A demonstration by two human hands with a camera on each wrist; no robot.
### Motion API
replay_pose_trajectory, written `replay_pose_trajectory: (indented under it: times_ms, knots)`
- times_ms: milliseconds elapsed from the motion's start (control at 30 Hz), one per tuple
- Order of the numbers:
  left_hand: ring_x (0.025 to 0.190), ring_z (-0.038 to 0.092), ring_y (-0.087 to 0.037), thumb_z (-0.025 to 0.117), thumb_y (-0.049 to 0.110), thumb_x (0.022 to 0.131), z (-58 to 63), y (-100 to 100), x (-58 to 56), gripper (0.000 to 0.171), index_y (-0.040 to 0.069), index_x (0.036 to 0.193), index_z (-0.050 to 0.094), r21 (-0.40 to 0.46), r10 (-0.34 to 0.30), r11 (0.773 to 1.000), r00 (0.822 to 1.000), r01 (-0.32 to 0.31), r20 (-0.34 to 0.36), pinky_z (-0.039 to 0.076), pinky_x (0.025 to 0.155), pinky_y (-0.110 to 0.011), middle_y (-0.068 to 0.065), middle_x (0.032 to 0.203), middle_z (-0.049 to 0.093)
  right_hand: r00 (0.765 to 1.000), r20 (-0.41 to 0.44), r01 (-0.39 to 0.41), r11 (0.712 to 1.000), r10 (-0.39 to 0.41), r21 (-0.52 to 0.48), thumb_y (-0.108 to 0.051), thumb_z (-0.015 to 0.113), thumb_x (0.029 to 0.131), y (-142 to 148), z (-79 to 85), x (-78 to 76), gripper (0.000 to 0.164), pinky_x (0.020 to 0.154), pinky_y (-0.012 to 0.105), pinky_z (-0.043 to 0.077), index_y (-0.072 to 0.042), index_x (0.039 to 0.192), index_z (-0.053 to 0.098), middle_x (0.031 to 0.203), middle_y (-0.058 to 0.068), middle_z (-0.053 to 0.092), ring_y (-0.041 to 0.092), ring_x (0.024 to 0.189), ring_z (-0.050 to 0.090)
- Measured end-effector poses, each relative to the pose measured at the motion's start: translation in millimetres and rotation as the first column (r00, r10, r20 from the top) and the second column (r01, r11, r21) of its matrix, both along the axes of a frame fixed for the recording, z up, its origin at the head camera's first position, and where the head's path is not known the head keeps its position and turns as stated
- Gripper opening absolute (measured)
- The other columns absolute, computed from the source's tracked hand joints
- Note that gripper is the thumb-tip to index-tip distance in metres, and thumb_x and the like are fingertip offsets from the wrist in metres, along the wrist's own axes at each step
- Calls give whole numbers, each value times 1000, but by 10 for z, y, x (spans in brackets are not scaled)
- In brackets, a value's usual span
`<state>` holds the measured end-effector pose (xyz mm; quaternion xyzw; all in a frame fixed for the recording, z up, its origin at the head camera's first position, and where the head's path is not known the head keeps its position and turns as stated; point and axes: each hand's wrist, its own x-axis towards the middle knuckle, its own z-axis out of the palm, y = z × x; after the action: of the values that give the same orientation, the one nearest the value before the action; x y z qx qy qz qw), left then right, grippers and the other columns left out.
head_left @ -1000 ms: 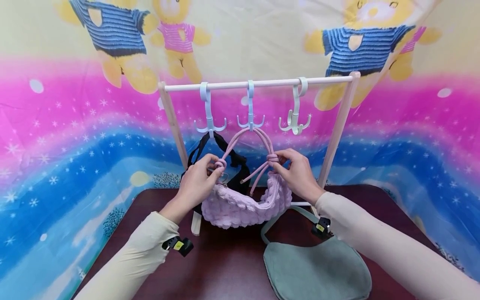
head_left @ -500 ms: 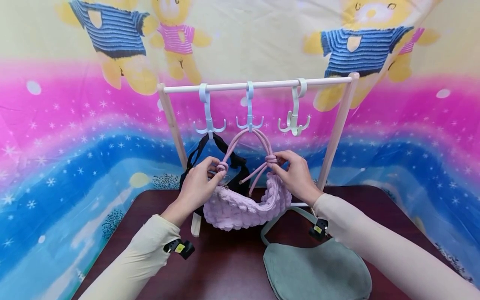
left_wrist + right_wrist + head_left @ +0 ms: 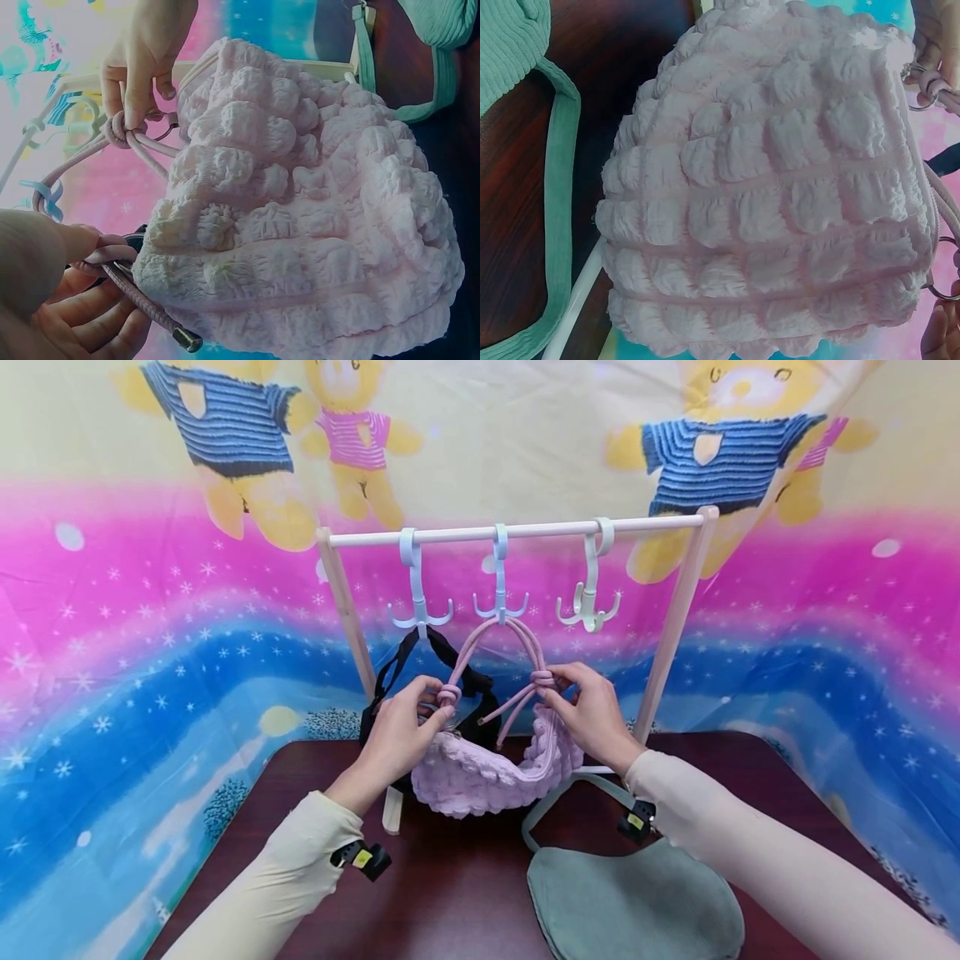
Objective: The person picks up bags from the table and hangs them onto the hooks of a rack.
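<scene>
A puffy lilac shoulder bag (image 3: 480,781) hangs by its corded strap (image 3: 463,652) below the middle blue hook (image 3: 501,597); the strap's top meets the hook's lower prongs. My left hand (image 3: 397,731) pinches the knot at the strap's left side between thumb and fingers. On the other side, my right hand (image 3: 592,710) pinches the right knot (image 3: 542,680), with two loose cord ends trailing from it. Close up in the left wrist view, a metal-tipped cord end (image 3: 186,337) sticks out below the left knot. The bag's quilted body (image 3: 765,172) fills most of the right wrist view.
A wooden rack with a white bar (image 3: 540,529) stands at the table's back. A black bag (image 3: 408,652) hangs from the left blue hook (image 3: 420,602). The pale green hook (image 3: 590,602) is on the right. A green bag (image 3: 637,897) lies on the dark table (image 3: 450,893).
My left hand has shifted slightly down and to the right with the strap's left knot, and the bag's left end has come slightly inward. My right hand still pinches the other knot.
</scene>
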<state>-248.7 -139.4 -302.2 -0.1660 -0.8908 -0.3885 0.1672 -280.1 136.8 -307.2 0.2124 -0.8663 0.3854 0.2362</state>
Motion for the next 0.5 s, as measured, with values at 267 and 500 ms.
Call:
replay_pose_trajectory:
  times_ms: [267,500]
  knots:
    - [100,72,-24,66,24,99,-11,-2,-4,33,12,129,59,-4,3,1000,1000,-3,-9,59,84,-43,-10,113,72,1000,-5,8,1000,-8,-6,-15,68,97,14,-16,5,36,65,27,50,-9,133,65,107,11,67,21,72,62]
    - [99,73,-23,66,24,99,-30,-14,-8,34,11,130,58,-8,10,1000,1000,-10,-12,59,85,-42,-10,113,73,1000,-1,9,1000,-9,-4,-12,65,99,26,-42,4,36,73,37,54,-9,135,64,112,12,66,27,80,66]
